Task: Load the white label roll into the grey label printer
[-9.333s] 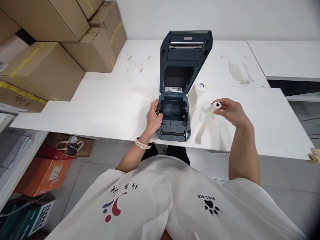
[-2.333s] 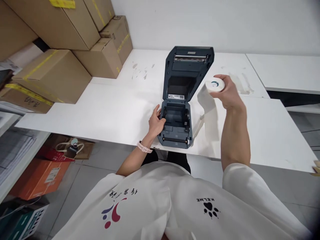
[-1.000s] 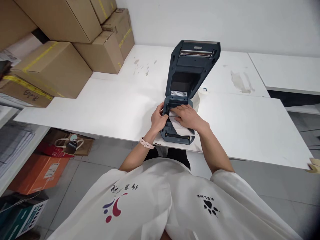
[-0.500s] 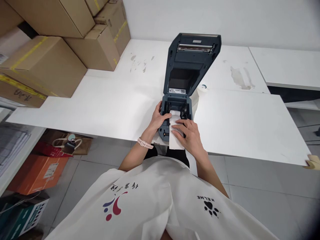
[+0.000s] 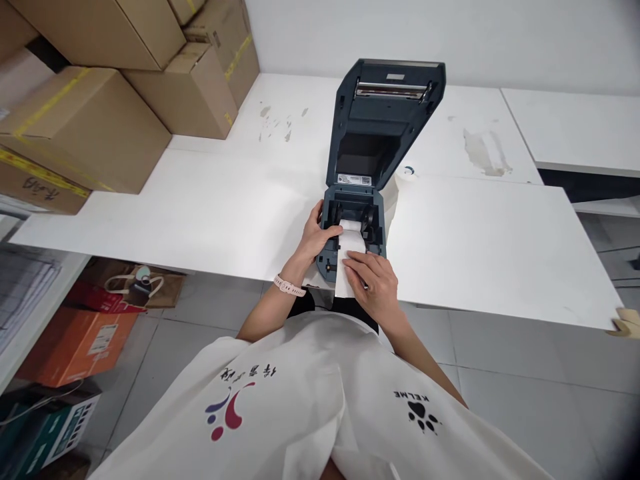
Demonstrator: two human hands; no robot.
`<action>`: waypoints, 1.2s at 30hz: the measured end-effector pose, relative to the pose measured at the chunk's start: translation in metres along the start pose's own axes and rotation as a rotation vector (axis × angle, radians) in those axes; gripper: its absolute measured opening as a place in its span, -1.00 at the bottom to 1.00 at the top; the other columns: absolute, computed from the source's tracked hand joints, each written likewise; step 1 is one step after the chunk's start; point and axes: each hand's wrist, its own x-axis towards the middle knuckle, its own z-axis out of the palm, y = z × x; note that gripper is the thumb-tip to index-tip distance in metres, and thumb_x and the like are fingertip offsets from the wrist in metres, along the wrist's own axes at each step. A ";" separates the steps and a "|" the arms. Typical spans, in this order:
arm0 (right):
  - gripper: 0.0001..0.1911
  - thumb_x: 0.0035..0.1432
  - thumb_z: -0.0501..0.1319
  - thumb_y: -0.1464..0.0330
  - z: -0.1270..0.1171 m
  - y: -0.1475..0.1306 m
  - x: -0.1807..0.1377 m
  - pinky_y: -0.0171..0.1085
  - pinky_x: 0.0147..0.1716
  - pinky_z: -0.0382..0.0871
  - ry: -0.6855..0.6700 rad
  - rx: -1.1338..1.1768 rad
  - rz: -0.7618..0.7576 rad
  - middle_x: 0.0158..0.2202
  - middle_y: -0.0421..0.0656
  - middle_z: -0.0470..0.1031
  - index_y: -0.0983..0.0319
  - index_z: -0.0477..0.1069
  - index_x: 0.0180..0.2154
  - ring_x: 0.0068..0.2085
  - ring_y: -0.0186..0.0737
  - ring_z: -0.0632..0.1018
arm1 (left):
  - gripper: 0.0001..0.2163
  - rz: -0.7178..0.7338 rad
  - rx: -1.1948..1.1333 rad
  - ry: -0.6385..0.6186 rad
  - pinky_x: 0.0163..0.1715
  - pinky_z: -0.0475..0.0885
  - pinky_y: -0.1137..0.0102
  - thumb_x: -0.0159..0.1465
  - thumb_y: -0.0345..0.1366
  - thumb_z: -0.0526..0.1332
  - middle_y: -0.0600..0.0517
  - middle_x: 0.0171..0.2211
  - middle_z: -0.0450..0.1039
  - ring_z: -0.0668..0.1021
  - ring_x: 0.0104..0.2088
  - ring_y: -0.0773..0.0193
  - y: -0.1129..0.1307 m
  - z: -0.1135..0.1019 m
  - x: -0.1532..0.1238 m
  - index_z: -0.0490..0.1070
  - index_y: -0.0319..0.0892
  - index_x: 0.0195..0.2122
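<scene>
A dark blue-grey label printer (image 5: 355,195) stands at the table's front edge, its lid tilted up and back. Inside the lower bay sits a white label roll (image 5: 350,225), and a strip of label paper (image 5: 345,283) runs from it over the front edge. My left hand (image 5: 315,237) is wrapped round the printer's left side, with the thumb reaching in beside the roll. Lying across the strip, my right hand (image 5: 375,280) has its fingers close together on the paper. Its thumb is partly hidden, as is the strip's right part.
Cardboard boxes (image 5: 115,127) are stacked on the white table (image 5: 240,207) at the back left. Behind the printer's right side, a white roll (image 5: 407,172) is partly visible. An orange box (image 5: 75,347) rests low on the left. A wall closes off the back.
My right hand has slid slightly down the strip toward me, and its fingers have drawn closer together. The strip's end has shifted a little left. My left hand keeps its place.
</scene>
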 end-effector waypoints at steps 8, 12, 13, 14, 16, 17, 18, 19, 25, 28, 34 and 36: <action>-0.74 0.40 0.13 0.39 0.002 -0.005 0.002 0.10 0.06 0.52 -0.020 -0.049 -0.010 0.00 -0.07 0.66 0.05 0.56 -0.04 -0.02 0.04 0.62 | -0.16 0.006 0.011 0.015 0.31 0.36 0.18 0.12 -0.25 0.38 -0.03 0.43 0.22 0.37 0.37 0.02 -0.007 -0.001 0.006 0.10 0.02 0.42; -0.75 0.39 0.12 0.42 0.002 -0.009 0.005 0.01 -0.03 0.55 -0.019 -0.116 -0.066 -0.04 -0.02 0.65 0.10 0.55 -0.07 -0.07 0.02 0.61 | -0.18 0.026 0.018 0.017 0.31 0.36 0.18 0.11 -0.33 0.30 -0.07 0.41 0.24 0.38 0.36 -0.01 -0.006 0.000 0.007 0.10 -0.06 0.42; -0.75 0.39 0.12 0.43 0.002 -0.010 0.005 -0.01 -0.04 0.55 -0.016 -0.128 -0.083 -0.05 -0.03 0.64 0.10 0.54 -0.07 -0.09 0.00 0.60 | -0.20 0.041 0.015 0.025 0.31 0.36 0.18 0.09 -0.37 0.27 -0.09 0.40 0.26 0.38 0.36 -0.01 -0.005 0.000 0.007 0.13 -0.09 0.41; -0.76 0.39 0.12 0.44 0.002 -0.010 0.005 -0.03 -0.06 0.55 -0.003 -0.135 -0.102 -0.05 -0.03 0.64 0.10 0.53 -0.07 -0.10 -0.01 0.60 | -0.21 0.055 0.013 0.034 0.31 0.35 0.18 0.08 -0.40 0.23 -0.11 0.39 0.28 0.38 0.36 0.00 -0.005 0.001 0.007 0.15 -0.13 0.40; -0.78 0.38 0.14 0.46 0.004 -0.010 0.006 -0.06 -0.09 0.55 0.048 -0.141 -0.142 -0.07 -0.03 0.64 0.12 0.51 -0.07 -0.13 -0.04 0.59 | -0.23 0.070 0.015 0.047 0.31 0.34 0.19 0.06 -0.44 0.18 -0.14 0.38 0.29 0.39 0.35 0.01 -0.003 0.001 0.007 0.18 -0.17 0.38; -0.80 0.37 0.16 0.47 0.004 -0.009 0.006 -0.08 -0.11 0.55 0.078 -0.142 -0.162 -0.09 -0.03 0.63 0.14 0.50 -0.07 -0.14 -0.05 0.59 | -0.23 0.070 0.021 0.050 0.31 0.34 0.19 0.06 -0.44 0.17 -0.14 0.38 0.29 0.39 0.35 0.01 -0.003 0.001 0.007 0.18 -0.18 0.38; -0.81 0.37 0.17 0.48 0.005 -0.009 0.006 -0.09 -0.12 0.54 0.105 -0.138 -0.181 -0.10 -0.02 0.63 0.16 0.49 -0.07 -0.14 -0.06 0.58 | -0.23 0.068 0.028 0.051 0.32 0.33 0.19 0.06 -0.44 0.17 -0.15 0.38 0.29 0.38 0.35 0.01 -0.002 0.001 0.006 0.18 -0.18 0.38; -0.82 0.36 0.18 0.49 0.006 -0.008 0.006 -0.10 -0.13 0.53 0.125 -0.132 -0.195 -0.11 -0.01 0.63 0.18 0.48 -0.07 -0.15 -0.07 0.58 | -0.23 0.067 0.034 0.050 0.32 0.33 0.18 0.06 -0.44 0.17 -0.15 0.39 0.28 0.38 0.36 0.00 -0.002 0.001 0.006 0.17 -0.18 0.38; -0.84 0.35 0.21 0.49 0.007 -0.007 0.005 -0.13 -0.17 0.47 0.145 -0.131 -0.183 -0.11 -0.04 0.65 0.18 0.47 -0.08 -0.17 -0.10 0.57 | -0.24 0.086 0.015 0.050 0.33 0.32 0.17 0.07 -0.43 0.19 -0.15 0.38 0.29 0.38 0.36 -0.01 -0.009 0.000 0.008 0.18 -0.18 0.38; -0.85 0.33 0.23 0.49 0.008 -0.007 0.004 -0.13 -0.22 0.43 0.160 -0.148 -0.172 -0.10 -0.05 0.66 0.18 0.48 -0.09 -0.19 -0.10 0.57 | -0.23 0.079 0.016 0.046 0.32 0.33 0.15 0.08 -0.39 0.23 -0.13 0.39 0.27 0.38 0.35 -0.02 -0.011 0.000 0.009 0.16 -0.15 0.38; -0.86 0.34 0.24 0.47 0.008 -0.006 0.001 -0.13 -0.22 0.38 0.158 -0.148 -0.161 -0.09 -0.06 0.67 0.18 0.49 -0.09 -0.17 -0.11 0.56 | -0.22 0.055 0.013 0.038 0.31 0.35 0.16 0.10 -0.36 0.27 -0.15 0.40 0.26 0.38 0.36 0.00 -0.006 0.000 0.007 0.15 -0.16 0.39; -0.85 0.35 0.23 0.46 0.007 -0.006 0.001 -0.13 -0.22 0.38 0.151 -0.143 -0.153 -0.09 -0.07 0.66 0.17 0.49 -0.09 -0.16 -0.11 0.56 | -0.22 0.052 0.011 0.041 0.31 0.35 0.17 0.10 -0.36 0.28 -0.15 0.41 0.25 0.37 0.36 0.00 -0.005 0.000 0.006 0.14 -0.16 0.39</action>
